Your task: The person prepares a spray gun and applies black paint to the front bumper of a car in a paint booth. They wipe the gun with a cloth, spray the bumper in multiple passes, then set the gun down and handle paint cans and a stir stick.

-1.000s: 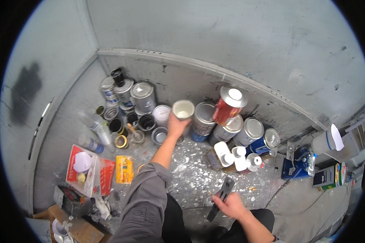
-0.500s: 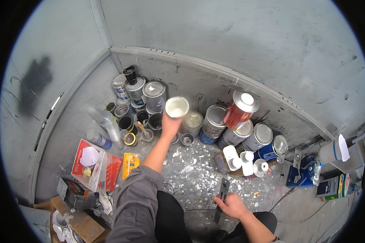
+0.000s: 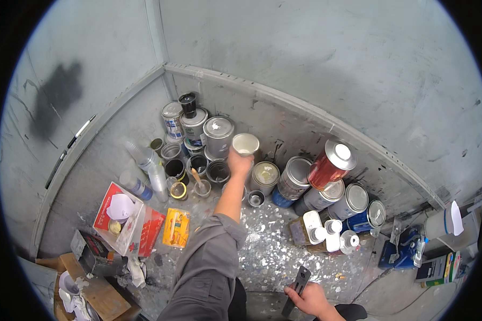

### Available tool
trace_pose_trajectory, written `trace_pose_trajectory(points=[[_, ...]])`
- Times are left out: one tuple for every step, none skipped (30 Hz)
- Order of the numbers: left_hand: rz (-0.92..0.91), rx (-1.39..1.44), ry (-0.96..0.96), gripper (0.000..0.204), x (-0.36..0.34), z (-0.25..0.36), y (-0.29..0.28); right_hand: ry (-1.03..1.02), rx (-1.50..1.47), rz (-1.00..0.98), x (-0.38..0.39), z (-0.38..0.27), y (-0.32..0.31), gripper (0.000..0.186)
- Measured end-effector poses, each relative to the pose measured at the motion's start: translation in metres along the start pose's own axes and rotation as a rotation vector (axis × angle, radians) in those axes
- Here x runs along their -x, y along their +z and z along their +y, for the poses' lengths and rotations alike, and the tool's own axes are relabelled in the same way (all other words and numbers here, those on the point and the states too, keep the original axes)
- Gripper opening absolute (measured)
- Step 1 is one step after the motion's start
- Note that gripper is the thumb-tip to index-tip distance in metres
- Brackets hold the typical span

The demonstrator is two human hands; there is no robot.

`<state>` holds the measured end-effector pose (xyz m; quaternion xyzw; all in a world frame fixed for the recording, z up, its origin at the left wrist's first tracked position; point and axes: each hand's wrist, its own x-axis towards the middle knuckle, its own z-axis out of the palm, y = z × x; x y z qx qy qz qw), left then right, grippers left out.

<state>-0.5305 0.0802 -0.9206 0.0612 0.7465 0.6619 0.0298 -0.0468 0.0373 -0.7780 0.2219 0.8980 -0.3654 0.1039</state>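
My left hand [image 3: 240, 162] reaches far out and grips a white cup [image 3: 245, 143], its open mouth facing up and its inside pale. The cup is beside a grey lidded can [image 3: 218, 140] on its left and a round tin with a stained lid [image 3: 265, 175] on its right; whether it touches anything, I cannot tell. My right hand [image 3: 311, 300], low in the view, is closed on a dark flat stick [image 3: 301, 279] with a hole near its upper end. A small dark cup [image 3: 256, 198] stands on the floor just below my left hand.
Several paint cans [image 3: 296, 174] line the far wall, with a red can [image 3: 332, 163] lying tilted on top. White-capped bottles [image 3: 317, 234] stand before them. To the left are stacked clear cups [image 3: 156, 179], a brush [image 3: 197, 177] in a cup, a yellow packet [image 3: 175, 227] and a red-white box [image 3: 144, 232].
My left hand has carried the white cup a little farther out, toward the cans. My right hand and the stick sit lower in the view. The whole view has shifted somewhat.
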Motion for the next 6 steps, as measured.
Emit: trace_pose_trajectory(points=[[0.001, -0.028, 0.013, 0.075, 0.004, 0.001, 0.0, 0.017, 0.005, -0.011, -0.001, 0.0, -0.001, 0.032], [0.004, -0.062, 0.027, 0.075, 0.007, 0.003, -0.001, 0.03, 0.005, -0.024, -0.003, -0.001, -0.001, 0.031], [0.072, -0.134, 0.078, 0.077, 0.004, -0.003, -0.005, 0.027, -0.002, -0.046, -0.005, -0.003, 0.0, 0.031], [0.092, -0.166, 0.061, 0.079, 0.0, -0.009, -0.009, -0.002, -0.007, -0.057, -0.008, -0.002, 0.003, 0.03], [0.103, -0.195, 0.036, 0.081, 0.002, -0.013, -0.012, -0.02, -0.011, -0.069, -0.012, 0.005, 0.008, 0.03], [0.056, -0.235, -0.03, 0.084, 0.01, -0.004, -0.008, -0.029, -0.006, -0.063, -0.016, 0.016, 0.01, 0.03]])
